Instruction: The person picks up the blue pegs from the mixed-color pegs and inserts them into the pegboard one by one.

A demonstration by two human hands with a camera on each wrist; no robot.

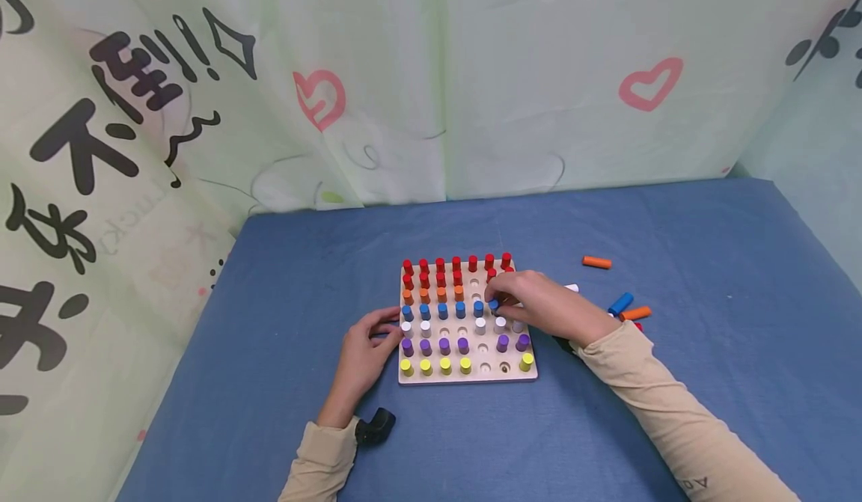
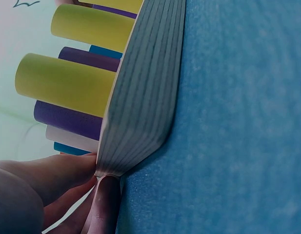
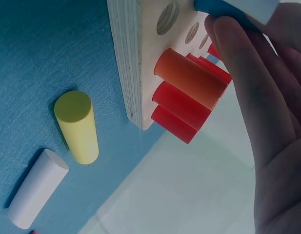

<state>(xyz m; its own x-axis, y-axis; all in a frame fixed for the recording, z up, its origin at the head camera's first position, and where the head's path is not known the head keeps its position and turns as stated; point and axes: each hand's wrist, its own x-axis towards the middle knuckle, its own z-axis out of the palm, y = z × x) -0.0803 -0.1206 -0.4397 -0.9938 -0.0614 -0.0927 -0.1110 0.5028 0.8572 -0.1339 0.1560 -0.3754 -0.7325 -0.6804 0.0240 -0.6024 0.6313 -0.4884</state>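
A wooden pegboard [image 1: 471, 376] lies on the blue cloth, holding rows of red, orange, blue, white, purple and yellow pegs. My left hand [image 1: 361, 352] grips its left edge; up close in the left wrist view, the thumb [image 2: 106, 202] and a finger [image 2: 57, 178] meet at the board's corner. Over the blue row, toward the right side, my right hand [image 1: 539, 304] pinches a blue peg [image 1: 494, 305] between thumb and fingers. The right wrist view has this blue peg [image 3: 228, 10] at the board's face; whether its lower end sits in a hole is hidden.
Right of the board lie loose pegs: an orange peg [image 1: 596, 262] farther back, a blue peg [image 1: 621, 304] and another orange peg [image 1: 636, 313] near the right forearm. A yellow peg [image 3: 78, 129] and a white peg [image 3: 38, 189] lie beside the board. A printed curtain [image 1: 512, 113] hangs behind.
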